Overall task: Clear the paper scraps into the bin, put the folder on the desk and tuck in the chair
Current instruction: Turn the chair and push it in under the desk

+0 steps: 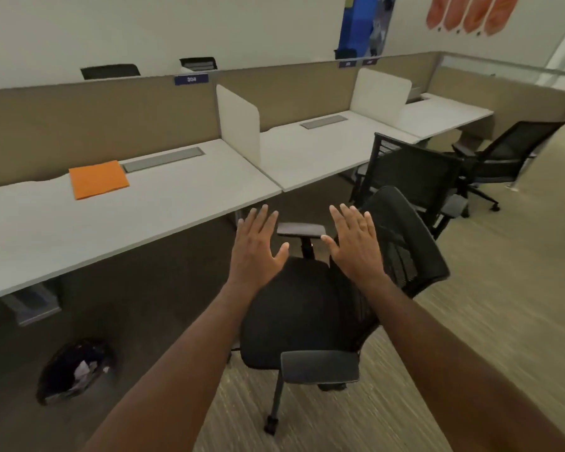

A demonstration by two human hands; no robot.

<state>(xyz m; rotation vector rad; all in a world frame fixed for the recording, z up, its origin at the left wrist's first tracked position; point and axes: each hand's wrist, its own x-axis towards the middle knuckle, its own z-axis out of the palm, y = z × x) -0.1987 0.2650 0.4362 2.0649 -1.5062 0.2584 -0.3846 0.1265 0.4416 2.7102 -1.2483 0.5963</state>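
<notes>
Two spread hands — left hand (258, 247), right hand (356, 246) — above chair (294, 308).

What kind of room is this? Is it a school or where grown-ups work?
It looks like an office. A long row of white desks is split by divider panels, black swivel chairs on wheels stand by them, and an orange folder lies on one desk.
</notes>
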